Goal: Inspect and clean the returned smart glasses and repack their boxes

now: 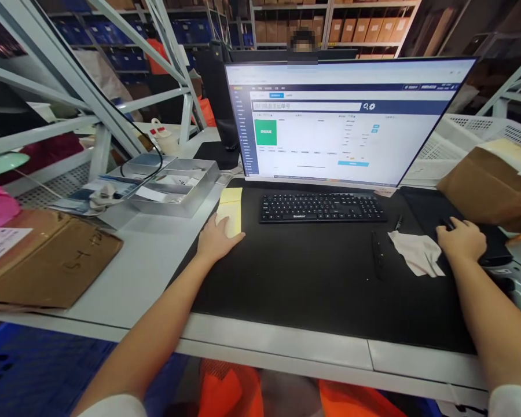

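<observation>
My left hand [215,238] lies on a yellow paper pad [231,204] at the left edge of the black desk mat [304,278]. Its thumb is stretched out to the right and its fingers rest flat over the paper. On the far right, my right hand [462,240] is curved over a dark computer mouse [448,223], mostly hidden under the palm. Between the hands stand a black keyboard [323,208] and a lit monitor [321,139] showing a web page. A crumpled white tissue [418,253] and a black pen [377,255] lie left of my right hand.
A cardboard box [47,260] sits on the left of the desk, near a grey divided tray [178,188] with papers. A brown package [495,185] stands at the right, by white baskets [438,145]. Metal frame bars [87,87] rise at the left. Behind are shelves with boxes.
</observation>
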Available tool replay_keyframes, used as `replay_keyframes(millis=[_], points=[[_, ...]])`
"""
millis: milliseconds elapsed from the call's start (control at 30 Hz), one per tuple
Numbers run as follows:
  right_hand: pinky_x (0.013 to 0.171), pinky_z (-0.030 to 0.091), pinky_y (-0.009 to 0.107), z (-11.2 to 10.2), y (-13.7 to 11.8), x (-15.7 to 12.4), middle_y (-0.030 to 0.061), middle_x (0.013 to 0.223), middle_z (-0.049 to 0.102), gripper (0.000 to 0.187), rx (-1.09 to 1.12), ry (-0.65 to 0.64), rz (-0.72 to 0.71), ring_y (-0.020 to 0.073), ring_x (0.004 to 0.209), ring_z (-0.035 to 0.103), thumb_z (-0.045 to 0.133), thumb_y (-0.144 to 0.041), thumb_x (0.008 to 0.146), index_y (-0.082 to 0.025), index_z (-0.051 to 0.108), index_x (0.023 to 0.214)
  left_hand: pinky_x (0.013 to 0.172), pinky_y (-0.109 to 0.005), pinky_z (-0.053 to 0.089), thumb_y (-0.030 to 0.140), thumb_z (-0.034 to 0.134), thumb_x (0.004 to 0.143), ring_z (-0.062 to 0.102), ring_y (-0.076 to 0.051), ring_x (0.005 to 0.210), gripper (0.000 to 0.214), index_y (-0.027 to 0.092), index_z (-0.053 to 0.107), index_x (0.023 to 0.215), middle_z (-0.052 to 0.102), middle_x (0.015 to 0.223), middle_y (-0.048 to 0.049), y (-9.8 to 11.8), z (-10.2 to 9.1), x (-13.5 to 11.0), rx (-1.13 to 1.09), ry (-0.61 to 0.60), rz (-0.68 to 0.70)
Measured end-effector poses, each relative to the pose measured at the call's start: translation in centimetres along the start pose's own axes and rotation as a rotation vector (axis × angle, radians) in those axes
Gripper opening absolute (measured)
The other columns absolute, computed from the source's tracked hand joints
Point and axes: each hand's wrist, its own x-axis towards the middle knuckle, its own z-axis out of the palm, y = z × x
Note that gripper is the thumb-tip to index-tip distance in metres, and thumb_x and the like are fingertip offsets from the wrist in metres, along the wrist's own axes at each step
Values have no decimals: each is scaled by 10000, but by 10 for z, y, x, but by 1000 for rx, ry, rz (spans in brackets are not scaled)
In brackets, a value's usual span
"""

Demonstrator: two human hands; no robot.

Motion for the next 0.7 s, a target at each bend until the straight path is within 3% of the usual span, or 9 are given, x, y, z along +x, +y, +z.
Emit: replay_keyframes(millis=[100, 267, 500, 600, 700], points=[[892, 491, 432, 1, 0, -1, 121, 1438, 582, 579, 55, 22, 47, 339, 1195, 601, 407, -519, 957, -235, 654, 1397, 1221, -548, 369, 711, 621, 812, 385, -409, 1502, 899, 177, 483, 1521, 268, 1673, -199, 3, 0, -3, 2, -3, -2], [926, 487, 444, -1, -2, -4, 138, 1419, 595, 570, 108, 38, 52, 356, 1196, 595, 454, -514, 942, -211, 677, 1371, 1221, -543, 379, 565, 654, 832, 380, -414, 1505, 815, 143, 487, 1509, 237, 1682, -205, 0, 3, -3, -68, 22, -2], [1009, 449, 433, -9, -8, -6, 175, 1453, 518, 598, 145, 66, 7, 338, 1264, 519, 532, -387, 932, -191, 546, 1496, 1225, -519, 394, 416, 674, 778, 433, -419, 1470, 718, 166, 538, 1437, 201, 1690, -169, -6, 1, 0, -168, 47, 11], [997, 458, 392, -11, -8, -2, 171, 1407, 555, 591, 164, -3, -18, 311, 1236, 537, 566, -395, 913, -175, 580, 1461, 1187, -500, 440, 412, 669, 768, 489, -398, 1430, 594, 183, 590, 1311, 207, 1687, -159, -9, -2, 0, -209, 35, -23], [1015, 445, 386, -11, -7, 2, 190, 1439, 533, 629, 174, -43, -8, 311, 1259, 526, 531, -462, 931, -136, 565, 1467, 1136, -478, 482, 423, 646, 771, 529, -373, 1392, 370, 203, 615, 1067, 341, 1633, -150, -14, -2, 3, -241, 71, -13]])
